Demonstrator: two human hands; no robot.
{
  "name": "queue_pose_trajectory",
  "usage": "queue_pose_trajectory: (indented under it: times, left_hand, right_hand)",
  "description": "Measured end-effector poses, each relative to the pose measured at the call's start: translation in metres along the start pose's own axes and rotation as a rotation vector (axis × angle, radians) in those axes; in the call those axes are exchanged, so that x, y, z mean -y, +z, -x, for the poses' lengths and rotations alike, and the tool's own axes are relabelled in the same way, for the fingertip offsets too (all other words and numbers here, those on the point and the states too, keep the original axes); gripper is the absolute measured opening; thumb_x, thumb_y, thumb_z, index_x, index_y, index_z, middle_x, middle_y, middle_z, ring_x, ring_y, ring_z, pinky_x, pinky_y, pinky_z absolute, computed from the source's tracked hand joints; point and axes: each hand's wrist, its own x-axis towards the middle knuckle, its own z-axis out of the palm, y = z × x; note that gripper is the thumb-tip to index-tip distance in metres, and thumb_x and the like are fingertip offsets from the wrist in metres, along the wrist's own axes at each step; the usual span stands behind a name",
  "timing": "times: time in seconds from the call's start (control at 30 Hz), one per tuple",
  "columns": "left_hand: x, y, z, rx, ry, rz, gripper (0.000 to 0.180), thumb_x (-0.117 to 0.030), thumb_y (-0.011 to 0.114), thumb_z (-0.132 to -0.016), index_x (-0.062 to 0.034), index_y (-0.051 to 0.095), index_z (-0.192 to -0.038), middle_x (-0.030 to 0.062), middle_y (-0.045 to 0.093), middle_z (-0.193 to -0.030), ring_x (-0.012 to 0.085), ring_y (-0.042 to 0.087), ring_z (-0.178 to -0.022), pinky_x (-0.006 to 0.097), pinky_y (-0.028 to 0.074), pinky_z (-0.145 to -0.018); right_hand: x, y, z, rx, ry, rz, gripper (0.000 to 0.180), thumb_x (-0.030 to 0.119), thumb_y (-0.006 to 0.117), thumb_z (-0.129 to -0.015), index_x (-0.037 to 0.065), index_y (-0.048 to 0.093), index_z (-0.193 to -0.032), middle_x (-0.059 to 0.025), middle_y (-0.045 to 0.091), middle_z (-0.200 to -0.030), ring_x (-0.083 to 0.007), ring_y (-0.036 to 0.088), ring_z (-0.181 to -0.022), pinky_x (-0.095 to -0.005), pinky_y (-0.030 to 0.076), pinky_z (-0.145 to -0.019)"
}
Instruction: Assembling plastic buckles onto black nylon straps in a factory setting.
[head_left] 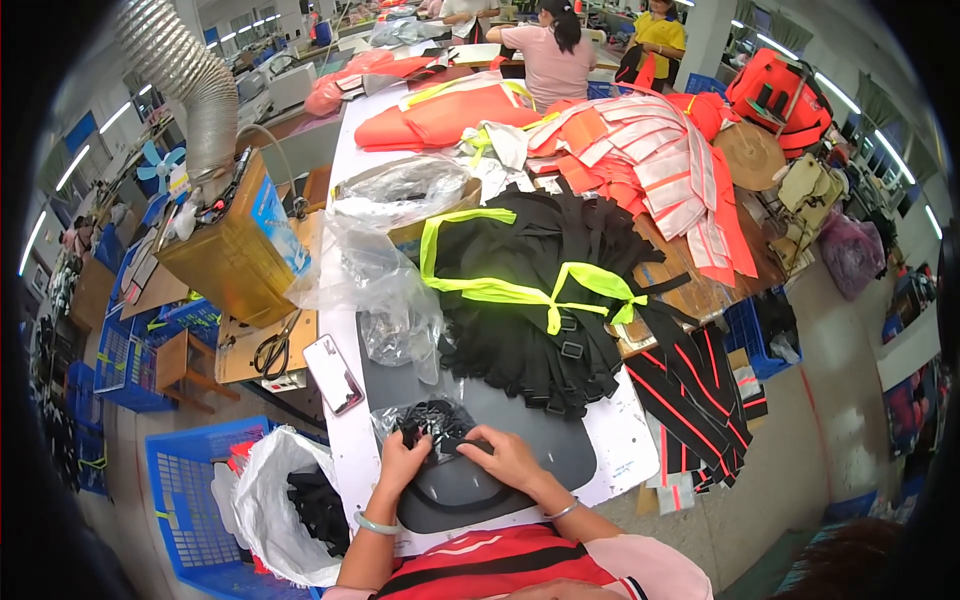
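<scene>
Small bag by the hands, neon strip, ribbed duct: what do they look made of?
Small bag: glossy clear plastic, see-through and crinkled. Neon strip: probably matte fabric, given its soft folds. Ribbed duct: likely metal foil, from its silvery sheen.

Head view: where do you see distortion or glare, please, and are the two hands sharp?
Head view: the scene curves toward a black rim; the clear plastic shows bright glare, a ceiling light looks nearly white. Also in the head view: left hand and right hand appear fairly sharp.
</scene>
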Motion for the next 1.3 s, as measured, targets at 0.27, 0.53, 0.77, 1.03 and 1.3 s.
queue_pose_trajectory:
  times: [0.27, 0.53, 0.77, 1.03, 1.3]
  left_hand:
    - [-0.013, -0.008, 0.049, 0.165, -0.022, 0.162, 0.014, -0.015, 0.060, -0.087, -0.0022, 0.066, -0.084, -0.0027, 0.058, -0.064, 0.0048, 0.051, -0.053, 0.021, 0.040, -0.050]
    - [-0.018, 0.001, 0.060, -0.070, -0.033, 0.226, 0.018, -0.017, 0.062, -0.086, -0.0004, 0.064, -0.082, -0.0002, 0.059, -0.059, 0.0073, 0.054, -0.049, 0.024, 0.042, -0.047]
    - [-0.036, -0.003, 0.045, -0.071, 0.102, 0.248, 0.017, -0.015, 0.058, -0.091, 0.0001, 0.064, -0.087, -0.0006, 0.063, -0.070, 0.0045, 0.052, -0.055, 0.021, 0.040, -0.048]
    - [-0.018, 0.001, 0.055, -0.144, 0.097, 0.112, 0.013, -0.010, 0.063, -0.083, 0.0018, 0.060, -0.083, 0.0060, 0.060, -0.067, 0.0114, 0.054, -0.058, 0.027, 0.043, -0.053]
    - [-0.016, 0.001, 0.055, -0.138, 0.233, -0.099, 0.010, -0.005, 0.064, -0.078, 0.0009, 0.059, -0.085, 0.0124, 0.057, -0.072, 0.0233, 0.057, -0.061, 0.030, 0.045, -0.057]
  right_hand:
    - [0.010, 0.018, -0.001, -0.040, -0.057, -0.110, 0.022, 0.023, 0.064, -0.083, 0.003, 0.058, -0.090, -0.0123, 0.065, -0.080, -0.0287, 0.063, -0.074, -0.0353, 0.048, -0.066]
    - [0.019, 0.019, 0.011, 0.121, 0.096, -0.224, 0.021, 0.023, 0.065, -0.081, 0.004, 0.055, -0.082, -0.0085, 0.055, -0.062, -0.0165, 0.054, -0.056, -0.0314, 0.044, -0.056]
    - [0.029, 0.016, 0.005, 0.042, 0.075, -0.217, 0.014, 0.015, 0.062, -0.084, 0.002, 0.056, -0.081, -0.0060, 0.055, -0.063, -0.0156, 0.053, -0.060, -0.0280, 0.042, -0.055]
    - [0.030, 0.027, 0.005, 0.018, 0.054, 0.020, 0.016, 0.017, 0.063, -0.080, 0.003, 0.056, -0.080, -0.0157, 0.060, -0.066, -0.0334, 0.060, -0.059, -0.0374, 0.047, -0.055]
    - [0.023, 0.035, 0.009, -0.074, -0.054, -0.039, 0.017, 0.009, 0.064, -0.079, 0.001, 0.050, -0.073, -0.0061, 0.039, -0.055, -0.0137, 0.036, -0.048, -0.0284, 0.034, -0.046]
